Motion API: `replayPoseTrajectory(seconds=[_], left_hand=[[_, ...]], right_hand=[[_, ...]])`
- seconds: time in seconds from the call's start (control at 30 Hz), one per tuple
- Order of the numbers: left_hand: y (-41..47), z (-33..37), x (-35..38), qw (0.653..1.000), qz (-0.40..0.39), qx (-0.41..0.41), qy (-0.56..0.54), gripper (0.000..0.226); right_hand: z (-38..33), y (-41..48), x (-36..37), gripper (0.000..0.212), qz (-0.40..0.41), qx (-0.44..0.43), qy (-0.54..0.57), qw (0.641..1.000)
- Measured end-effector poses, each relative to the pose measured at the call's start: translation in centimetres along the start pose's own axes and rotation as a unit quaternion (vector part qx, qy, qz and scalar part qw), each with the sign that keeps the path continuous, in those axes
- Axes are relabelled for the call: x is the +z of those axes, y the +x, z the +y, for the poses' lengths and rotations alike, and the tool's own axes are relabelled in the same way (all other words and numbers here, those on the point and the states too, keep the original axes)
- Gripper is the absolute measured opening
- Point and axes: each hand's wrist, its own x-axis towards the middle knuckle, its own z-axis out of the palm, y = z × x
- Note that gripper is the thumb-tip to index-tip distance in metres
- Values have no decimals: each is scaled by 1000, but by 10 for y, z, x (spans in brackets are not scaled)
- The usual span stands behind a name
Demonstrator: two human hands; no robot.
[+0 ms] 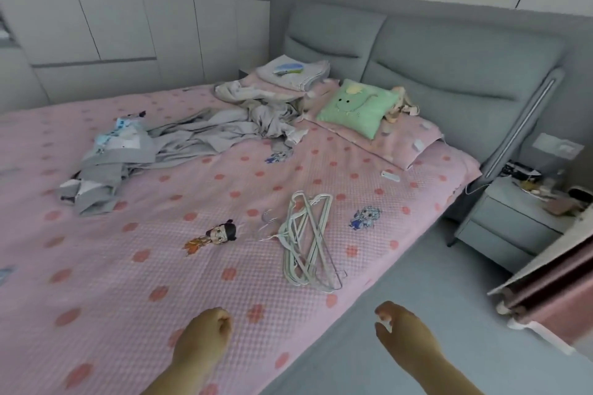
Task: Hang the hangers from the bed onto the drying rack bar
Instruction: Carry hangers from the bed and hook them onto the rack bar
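Head view: hangers (307,242) lie on bed (134,269); left hand (205,335) clenched, right hand (402,332) relaxed, empty.

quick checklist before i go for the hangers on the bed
1. Target in view: ok, pale plastic hangers lie on the pink dotted bedspread near its edge.
2. Nothing on top of them: ok.
3. Hangers separate: not ok, they cross in one pile.
4. Empty left hand: ok, fingers curled, holding nothing.
5. Empty right hand: ok.
6. Way to the drying rack bar: cannot tell, no bar plainly visible.
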Motion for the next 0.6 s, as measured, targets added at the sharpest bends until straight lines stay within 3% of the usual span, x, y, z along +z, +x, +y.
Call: replayPoseTrajectory(seconds=[0.17, 0.37, 0.6], left_hand=[[56, -11, 24, 1000, 12, -12, 17, 14], [134, -37, 50, 995, -23, -52, 78, 48], [232, -51, 58, 981, -70, 0, 181, 62]], right_hand=[[-7, 84, 21, 36, -55, 15, -9, 998], [-25, 156, 64, 39, -102, 27, -20, 994], [-48, 236, 99, 44, -119, 74, 6, 990]])
